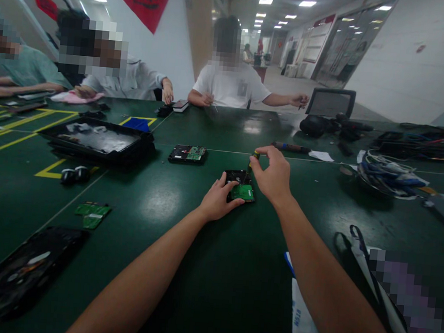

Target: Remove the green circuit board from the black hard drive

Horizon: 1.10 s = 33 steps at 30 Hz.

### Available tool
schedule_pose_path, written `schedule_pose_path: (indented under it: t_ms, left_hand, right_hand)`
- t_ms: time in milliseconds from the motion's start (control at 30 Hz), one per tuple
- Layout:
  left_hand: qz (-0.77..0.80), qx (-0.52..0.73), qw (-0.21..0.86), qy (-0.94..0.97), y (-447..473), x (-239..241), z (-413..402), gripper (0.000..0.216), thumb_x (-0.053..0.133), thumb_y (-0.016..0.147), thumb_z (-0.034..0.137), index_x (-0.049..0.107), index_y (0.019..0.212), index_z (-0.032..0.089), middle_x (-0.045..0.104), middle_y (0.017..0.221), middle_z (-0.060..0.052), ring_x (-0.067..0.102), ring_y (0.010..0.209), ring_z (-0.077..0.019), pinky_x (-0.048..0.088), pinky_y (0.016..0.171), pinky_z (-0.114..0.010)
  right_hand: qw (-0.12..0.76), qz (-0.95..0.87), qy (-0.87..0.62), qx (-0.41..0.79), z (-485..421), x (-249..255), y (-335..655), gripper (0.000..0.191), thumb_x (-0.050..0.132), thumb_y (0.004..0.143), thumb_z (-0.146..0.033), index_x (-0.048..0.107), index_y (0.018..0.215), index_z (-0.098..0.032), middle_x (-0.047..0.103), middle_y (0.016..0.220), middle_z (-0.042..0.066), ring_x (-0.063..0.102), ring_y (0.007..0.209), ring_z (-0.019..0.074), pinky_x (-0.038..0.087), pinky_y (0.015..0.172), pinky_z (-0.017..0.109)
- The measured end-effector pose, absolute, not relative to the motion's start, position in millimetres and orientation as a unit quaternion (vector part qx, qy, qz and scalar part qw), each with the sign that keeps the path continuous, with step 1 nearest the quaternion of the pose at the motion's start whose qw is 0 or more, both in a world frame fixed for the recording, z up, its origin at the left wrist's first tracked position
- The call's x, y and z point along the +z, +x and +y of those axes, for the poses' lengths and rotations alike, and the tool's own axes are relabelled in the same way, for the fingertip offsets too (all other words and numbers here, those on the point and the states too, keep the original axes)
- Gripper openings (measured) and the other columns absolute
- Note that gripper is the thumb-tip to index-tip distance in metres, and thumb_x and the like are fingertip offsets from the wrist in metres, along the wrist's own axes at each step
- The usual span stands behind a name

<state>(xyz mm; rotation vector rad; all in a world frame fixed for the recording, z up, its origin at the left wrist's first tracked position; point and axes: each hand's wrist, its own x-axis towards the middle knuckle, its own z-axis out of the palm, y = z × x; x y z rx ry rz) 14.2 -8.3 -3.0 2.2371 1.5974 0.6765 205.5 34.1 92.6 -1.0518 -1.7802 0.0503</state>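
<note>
Drive (244, 193) within left grip (218, 201)

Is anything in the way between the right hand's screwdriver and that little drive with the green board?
Nothing visible. The right hand points the screwdriver down at the drive; the left hand is at its left side.

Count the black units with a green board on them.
2: one black unit under the left hand, another black unit farther back to its left. Others may be hidden.
</note>
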Motion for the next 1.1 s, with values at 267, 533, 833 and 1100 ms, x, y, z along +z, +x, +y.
schedule_pose_path:
  t_ms: [267,533,833,1100]
  left_hand:
    - [0.558,0.237,0.157,0.779,14.4,-4.4,-8.5,0.072,0.064,0.091,0.066,0.052,0.149,0.025,0.019,0.172,-0.019,0.027,0.156,-0.0399,0.035,0.121,-0.054]
    - [0.555,0.236,0.152,0.783,14.3,-3.5,-8.4,0.071,0.063,0.091,0.065,0.052,0.149,0.024,0.021,0.171,-0.02,0.027,0.156,-0.0401,0.034,0.122,-0.053]
    - [0.555,0.238,0.148,0.783,14.2,-6.3,-6.8,0.071,0.064,0.09,0.066,0.054,0.147,0.025,0.021,0.171,-0.019,0.029,0.155,-0.0399,0.036,0.121,-0.055]
    - [0.557,0.238,0.155,0.78,14.1,-5.1,-7.2,0.071,0.065,0.09,0.066,0.054,0.147,0.026,0.021,0.171,-0.019,0.028,0.156,-0.0399,0.034,0.121,-0.056]
  right_hand:
    - [0.513,-0.736,-0.441,0.021,33.1,93.1,206.4,0.017,0.064,0.088,-0.022,0.063,0.105,-0.023,0.069,0.109,0.011,0.063,0.108,0.029,0.049,0.097,0.048]
    - [0.508,-0.749,-0.424,0.019,33.9,92.2,205.8,0.015,0.059,0.092,-0.024,0.065,0.106,-0.026,0.07,0.113,0.009,0.063,0.111,0.0282,0.048,0.101,0.049]
    - [0.514,-0.734,-0.443,0.034,34.2,91.8,205.6,0.013,0.063,0.091,-0.027,0.062,0.103,-0.024,0.072,0.106,0.008,0.066,0.101,0.0273,0.051,0.094,0.047]
    - [0.51,-0.732,-0.451,0.021,34.2,91.9,206.3,0.015,0.064,0.089,-0.026,0.062,0.104,-0.023,0.071,0.108,0.01,0.065,0.104,0.0278,0.051,0.095,0.046]
